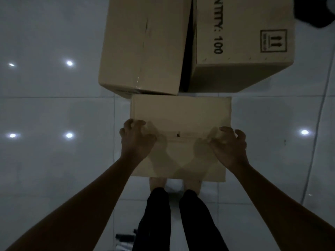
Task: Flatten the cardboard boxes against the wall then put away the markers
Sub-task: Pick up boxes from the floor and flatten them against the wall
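Note:
A small cardboard box (181, 113) stands on the floor right in front of my feet, with its top flaps closed along a middle seam. My left hand (136, 140) has its fingers curled onto the left end of the box top by the seam. My right hand (230, 147) claws at the right end of the same seam. Beyond it stand two larger boxes: a plain one (145, 44) at the left and a printed one (243, 42) at the right, touching each other. Some markers (125, 240) lie on the floor by my left leg, dim and partly hidden.
The floor is glossy white tile (54, 105) with lamp reflections. A dark object (315, 11) sits at the top right corner. My legs in dark trousers (181, 220) stand just behind the small box.

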